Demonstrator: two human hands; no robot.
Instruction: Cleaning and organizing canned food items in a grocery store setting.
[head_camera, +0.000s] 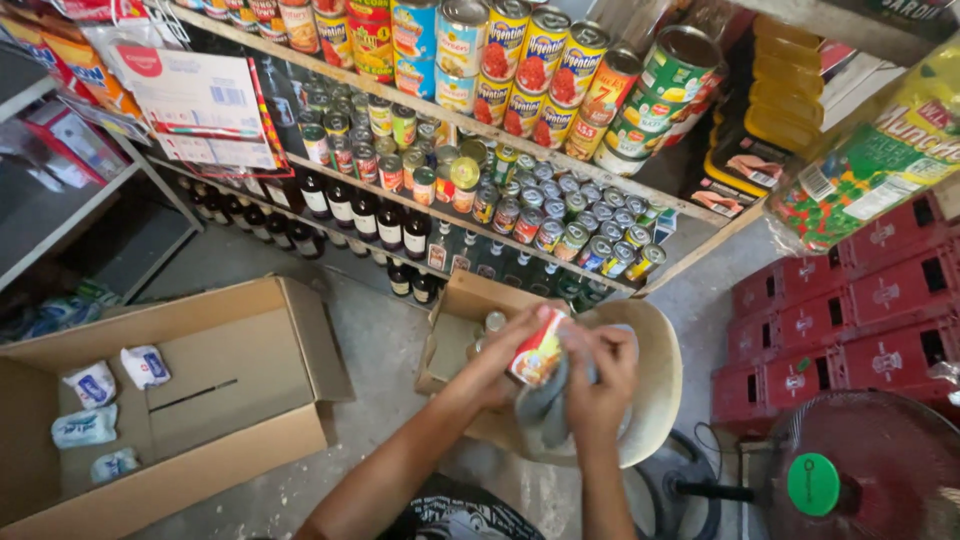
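Observation:
My left hand (505, 352) grips a small can (538, 350) with a red and yellow label, held sideways at chest height. My right hand (600, 378) presses a grey cloth (548, 402) against the can's end, and the cloth hangs down below both hands. Both hands are over a round beige stool seat (655, 380). Just behind them sits a small open cardboard box (462, 312) with a few cans inside.
Wooden shelves (520, 235) ahead carry rows of cans, with dark bottles (360, 215) below. A large open cardboard box (230, 390) with several white packets lies at left. Red crates (850, 310) stack at right, and a fan (850, 470) stands at bottom right.

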